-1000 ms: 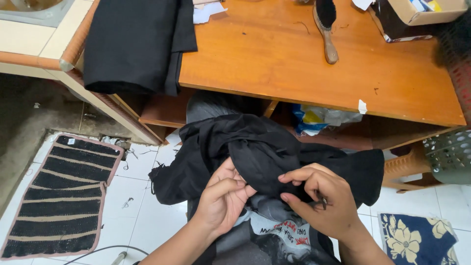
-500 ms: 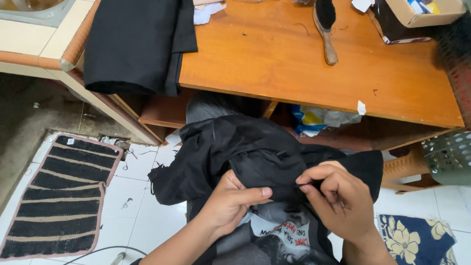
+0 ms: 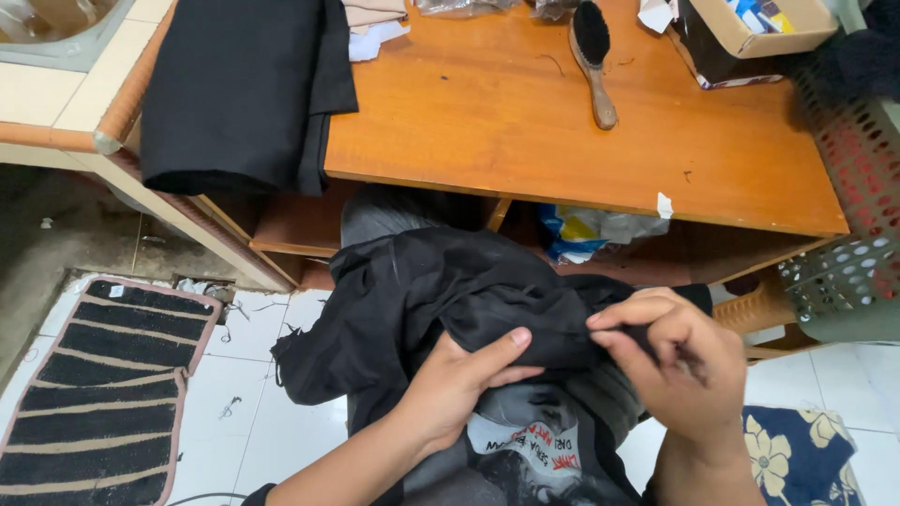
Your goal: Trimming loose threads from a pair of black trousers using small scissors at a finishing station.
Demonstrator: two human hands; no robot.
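garment (image 3: 450,290): matt black cloth | table (image 3: 525,131): smooth glossy wood | brush (image 3: 593,58): wooden handle, dark bristles

Bare forearms, grey printed tee (image 3: 525,450), no sleeves.
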